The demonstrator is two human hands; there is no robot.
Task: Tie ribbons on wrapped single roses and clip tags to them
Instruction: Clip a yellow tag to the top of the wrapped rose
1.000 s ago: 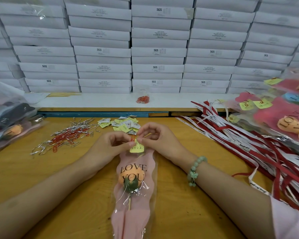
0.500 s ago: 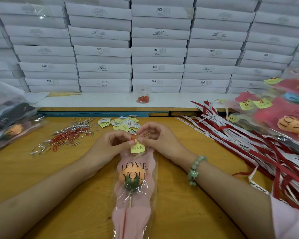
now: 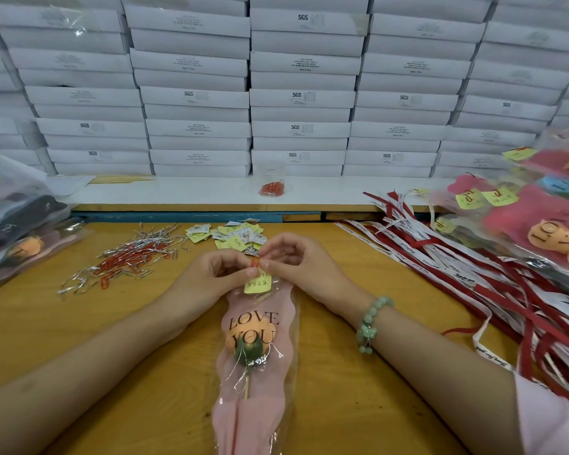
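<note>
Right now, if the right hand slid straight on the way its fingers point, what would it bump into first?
The right hand points leftward, so it would likely meet the small red paper clip on the yellow paper tag first, then the left hand just beyond.

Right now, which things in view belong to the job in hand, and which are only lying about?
In use: pink-wrapped single rose printed LOVE YOU; yellow paper tag, pinched by the left hand; red paper clip, pinched by the right hand.
Lying about: pile of red and silver clips; heap of spare yellow tags; red and white ribbons; stacked white cardboard boxes.
</note>
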